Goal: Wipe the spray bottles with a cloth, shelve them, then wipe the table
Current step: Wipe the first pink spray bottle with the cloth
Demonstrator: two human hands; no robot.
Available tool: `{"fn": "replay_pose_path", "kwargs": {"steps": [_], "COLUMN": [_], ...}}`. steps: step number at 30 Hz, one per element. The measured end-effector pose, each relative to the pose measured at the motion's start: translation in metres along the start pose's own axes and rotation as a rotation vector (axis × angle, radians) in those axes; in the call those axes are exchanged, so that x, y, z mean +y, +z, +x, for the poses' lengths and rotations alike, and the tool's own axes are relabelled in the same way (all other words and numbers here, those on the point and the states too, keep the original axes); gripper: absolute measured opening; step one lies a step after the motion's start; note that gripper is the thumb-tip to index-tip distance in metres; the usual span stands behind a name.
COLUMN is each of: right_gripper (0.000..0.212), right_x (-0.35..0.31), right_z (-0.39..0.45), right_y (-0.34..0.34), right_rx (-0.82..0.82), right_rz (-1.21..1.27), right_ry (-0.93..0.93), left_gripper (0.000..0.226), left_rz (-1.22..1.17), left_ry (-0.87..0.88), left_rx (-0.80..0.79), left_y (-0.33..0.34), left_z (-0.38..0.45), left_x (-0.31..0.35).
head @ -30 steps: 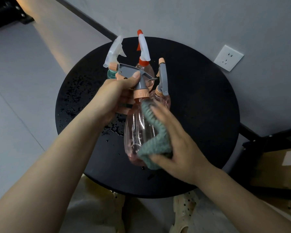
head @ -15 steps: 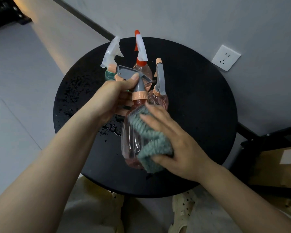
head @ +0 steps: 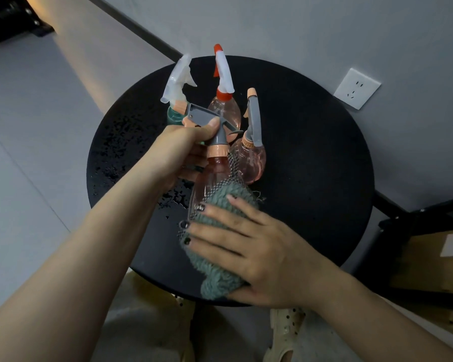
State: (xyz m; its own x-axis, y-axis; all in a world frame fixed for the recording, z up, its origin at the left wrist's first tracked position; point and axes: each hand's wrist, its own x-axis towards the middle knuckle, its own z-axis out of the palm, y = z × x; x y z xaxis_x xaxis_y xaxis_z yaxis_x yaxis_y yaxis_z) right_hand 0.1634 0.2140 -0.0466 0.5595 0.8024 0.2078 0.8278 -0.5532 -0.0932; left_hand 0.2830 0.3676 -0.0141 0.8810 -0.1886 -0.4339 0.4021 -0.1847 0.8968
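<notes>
My left hand (head: 179,150) grips the grey spray head of a pink transparent bottle (head: 211,176) held above the round black table (head: 311,178). My right hand (head: 246,246) wraps a grey-green cloth (head: 217,259) around the lower body of that bottle, fingers curled over it. Three other spray bottles stand upright behind: a green one with a clear head (head: 177,86), a pink one with a white and red head (head: 224,74), and a pink one with a grey head (head: 254,142).
Water droplets (head: 113,163) speckle the left part of the table. A white wall socket (head: 356,88) sits on the wall at right. A dark frame holding a cardboard box (head: 434,259) stands at the right. My sandalled feet show below the table.
My right hand and the cloth have slid down the bottle from its shoulder to its lower body. The left hand kept its grip on the spray head.
</notes>
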Motion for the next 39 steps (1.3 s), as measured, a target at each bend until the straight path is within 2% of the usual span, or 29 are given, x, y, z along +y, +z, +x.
{"fn": "replay_pose_path", "kwargs": {"steps": [4,11,14,17,19,23,27,31,36,39], "right_gripper": [0.056,0.059,0.062,0.066,0.061,0.029,0.03,0.052,0.068,0.069], "right_x": [0.003,0.009,0.009,0.005,0.001,-0.009,-0.009,0.003,0.011,0.012], "right_z": [0.0,0.007,0.008,0.007,0.007,0.005,0.003,0.005,0.004,0.001], "right_y": [0.001,-0.005,-0.006,-0.005,-0.003,0.007,0.01,0.004,-0.001,0.0], "right_rx": [-0.009,0.128,0.124,0.084,0.091,0.057,0.043,0.049,0.123,0.143], "right_rz": [-0.028,0.216,0.138,-0.017,-0.059,-0.07,-0.122,-0.066,0.31,0.499], "right_ry": [-0.023,0.398,0.477,0.411,0.276,-0.081,-0.1,0.085,0.452,0.515], "left_gripper": [0.029,0.026,0.027,0.024,0.024,0.024,0.025,0.025,0.023,0.021], "left_rz": [0.015,0.07,0.055,0.058,0.048,-0.01,0.008,0.02,0.022,-0.039], "left_ry": [-0.011,0.009,0.009,0.015,0.002,-0.004,0.009,0.009,0.022,0.035], "left_rx": [0.01,0.019,0.029,0.058,0.067,0.051,0.049,0.046,0.066,0.041], "left_y": [0.004,0.013,0.012,0.01,0.008,0.002,0.001,0.004,0.003,0.001], "left_z": [0.0,0.002,0.003,0.004,0.004,0.001,0.0,0.002,0.002,-0.001], "left_x": [-0.002,-0.008,-0.009,-0.008,-0.006,-0.002,-0.002,-0.004,-0.004,0.0]}}
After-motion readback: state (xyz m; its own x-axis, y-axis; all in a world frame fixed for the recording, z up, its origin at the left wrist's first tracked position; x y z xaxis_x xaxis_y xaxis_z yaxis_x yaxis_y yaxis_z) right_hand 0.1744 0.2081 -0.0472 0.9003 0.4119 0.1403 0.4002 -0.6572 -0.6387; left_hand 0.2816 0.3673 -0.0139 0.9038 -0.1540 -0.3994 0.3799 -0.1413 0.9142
